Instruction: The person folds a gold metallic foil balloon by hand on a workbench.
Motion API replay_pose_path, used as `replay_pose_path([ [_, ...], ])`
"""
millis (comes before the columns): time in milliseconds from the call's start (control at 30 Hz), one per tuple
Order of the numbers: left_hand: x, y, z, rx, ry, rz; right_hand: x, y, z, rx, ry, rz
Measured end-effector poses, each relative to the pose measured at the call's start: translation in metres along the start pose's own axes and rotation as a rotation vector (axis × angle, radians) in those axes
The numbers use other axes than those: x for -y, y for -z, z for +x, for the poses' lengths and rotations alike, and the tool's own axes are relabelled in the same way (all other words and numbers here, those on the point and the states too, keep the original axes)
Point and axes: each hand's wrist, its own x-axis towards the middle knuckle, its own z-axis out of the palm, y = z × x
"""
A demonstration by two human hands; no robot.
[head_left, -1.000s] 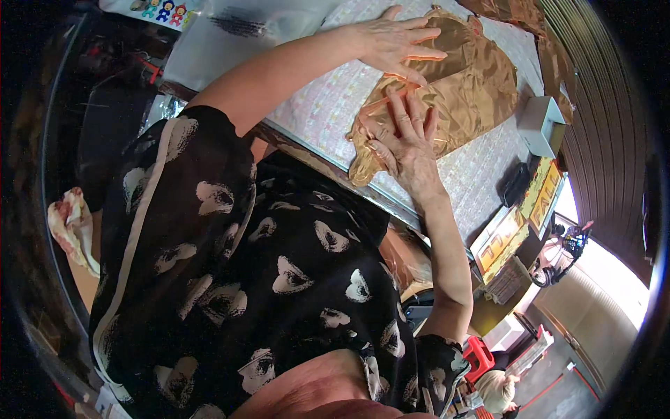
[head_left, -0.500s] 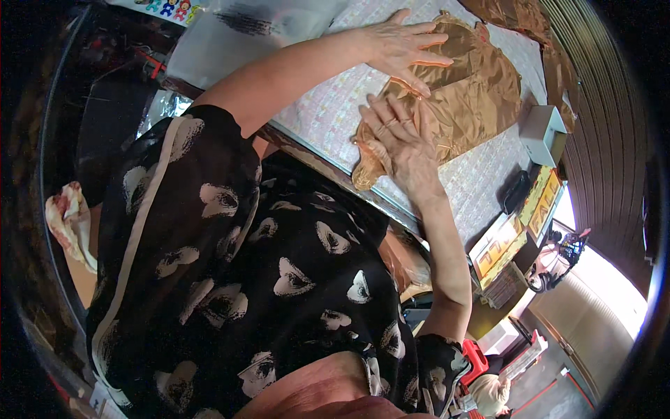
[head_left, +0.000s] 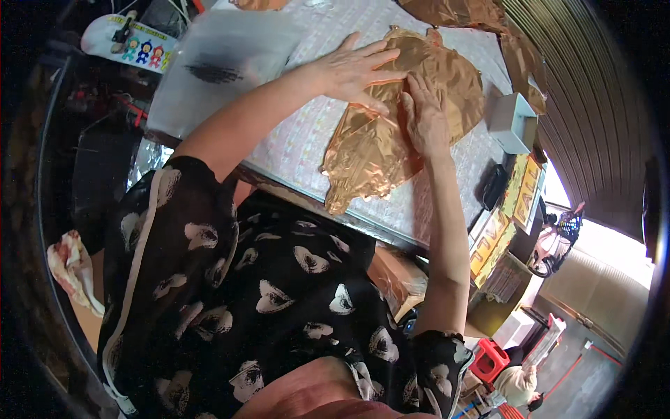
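Both palms lie flat and open on a crinkled copper foil sheet, left hand near its far end, right hand mid-sheet; nothing is clasped. The sheet's long axis runs from the table's near edge toward its far side

**Hands draw closer over the foil**

A second ago the right hand lay flat on the near, lower part of the copper foil sheet, fingers spread. It has since slid up toward the sheet's middle, fingers together and pointing away from the person. The left hand, earlier resting apart at the foil's far edge, now has its fingertips almost touching the right hand's. The foil's near end looks more bunched and narrowed than before.
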Motion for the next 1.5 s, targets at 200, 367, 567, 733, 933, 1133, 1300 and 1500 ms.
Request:
replay_pose_path([
  [200,-0.001,0.008,0.002,0.015,0.014,-0.048,-0.004,-0.008,0.002,-0.024,-0.049,-0.021],
  [367,-0.003,0.014,0.000,0.034,0.027,-0.026,-0.003,-0.012,-0.001,-0.036,-0.104,-0.019],
  [567,-0.022,0.021,-0.048,-0.001,-0.075,-0.004,-0.002,-0.015,-0.003,-0.049,-0.119,-0.020],
  [733,-0.047,0.046,-0.088,0.118,-0.151,-0.070,-0.006,-0.018,-0.002,-0.050,-0.123,-0.037],
  [933,-0.039,0.050,-0.024,-0.049,-0.073,-0.076,-0.008,-0.019,-0.005,-0.061,-0.129,-0.032],
  [1133,-0.002,-0.002,0.069,-0.296,-0.094,-0.451,-0.002,-0.021,0.000,-0.091,-0.119,-0.038],
  [1300,-0.008,-0.016,0.080,-0.237,-0.048,-0.540,-0.004,-0.020,-0.005,-0.070,-0.131,-0.043],
  [1500,-0.009,-0.028,0.081,-0.291,-0.032,-0.518,-0.005,-0.019,-0.006,-0.059,-0.123,-0.057],
])
